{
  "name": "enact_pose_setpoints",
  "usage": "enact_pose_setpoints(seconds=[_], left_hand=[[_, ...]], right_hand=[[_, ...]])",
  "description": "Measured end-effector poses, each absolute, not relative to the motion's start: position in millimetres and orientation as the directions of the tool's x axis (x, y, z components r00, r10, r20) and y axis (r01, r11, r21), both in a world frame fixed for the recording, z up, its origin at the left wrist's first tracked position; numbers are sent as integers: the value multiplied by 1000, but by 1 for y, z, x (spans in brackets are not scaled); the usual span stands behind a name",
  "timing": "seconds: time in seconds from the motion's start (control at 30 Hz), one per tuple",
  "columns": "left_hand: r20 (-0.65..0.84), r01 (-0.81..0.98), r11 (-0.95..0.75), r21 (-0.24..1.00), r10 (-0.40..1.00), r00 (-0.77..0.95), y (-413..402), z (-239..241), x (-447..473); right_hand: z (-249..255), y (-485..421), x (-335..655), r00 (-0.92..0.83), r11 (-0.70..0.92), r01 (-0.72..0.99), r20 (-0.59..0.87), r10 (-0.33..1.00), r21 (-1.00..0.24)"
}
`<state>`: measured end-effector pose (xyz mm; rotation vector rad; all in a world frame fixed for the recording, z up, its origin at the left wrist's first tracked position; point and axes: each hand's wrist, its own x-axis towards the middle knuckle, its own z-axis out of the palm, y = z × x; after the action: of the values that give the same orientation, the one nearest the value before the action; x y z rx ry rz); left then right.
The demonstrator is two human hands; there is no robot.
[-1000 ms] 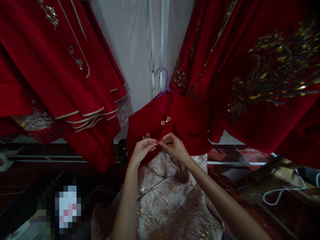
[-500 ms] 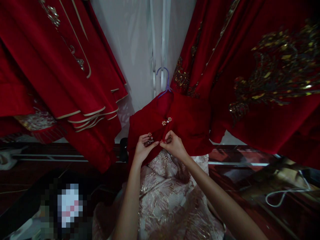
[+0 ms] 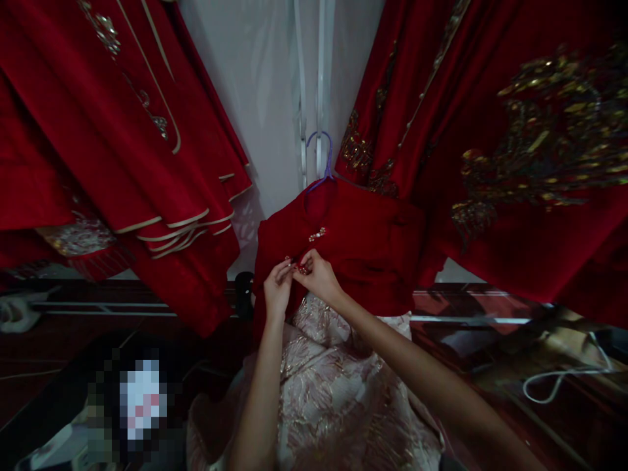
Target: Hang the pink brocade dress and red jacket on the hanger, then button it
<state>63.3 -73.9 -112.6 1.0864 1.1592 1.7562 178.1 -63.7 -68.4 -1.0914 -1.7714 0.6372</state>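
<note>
A short red jacket [image 3: 363, 252] hangs on a purple hanger [image 3: 321, 160] in the middle, over a pale pink and gold brocade skirt [image 3: 333, 399]. A pearl clasp [image 3: 316, 234] sits fastened higher on its front. Lower down, my left hand [image 3: 276, 288] and my right hand [image 3: 316, 278] meet at a second small clasp [image 3: 298, 267]. Both hands pinch the red cloth edges and that clasp between fingertips. The fingers partly hide the clasp.
Red garments with cream piping [image 3: 147, 170] hang at the left. Red robes with gold embroidery [image 3: 520, 157] hang at the right. A white panel with a rail [image 3: 314, 78] lies behind. A dark wooden ledge [image 3: 481, 314] and a white cord [image 3: 559, 383] are lower right.
Both hands have shifted a little left and closer together on the lower clasp. The jacket front has been pulled flatter and its right side has spread out.
</note>
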Motion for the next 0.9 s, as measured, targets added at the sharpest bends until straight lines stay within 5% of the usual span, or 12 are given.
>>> enact_pose_setpoints(seconds=[0.27,0.9], left_hand=[[161,-235,-268,934,905,-394,-74,-116,65],[152,-238,-272,933,893,-424,-71,-115,68]], right_hand=[[-91,-48,193,-80,485,385,495,865,-785],[-77,-48,197,-246,511,240,457,855,-826]])
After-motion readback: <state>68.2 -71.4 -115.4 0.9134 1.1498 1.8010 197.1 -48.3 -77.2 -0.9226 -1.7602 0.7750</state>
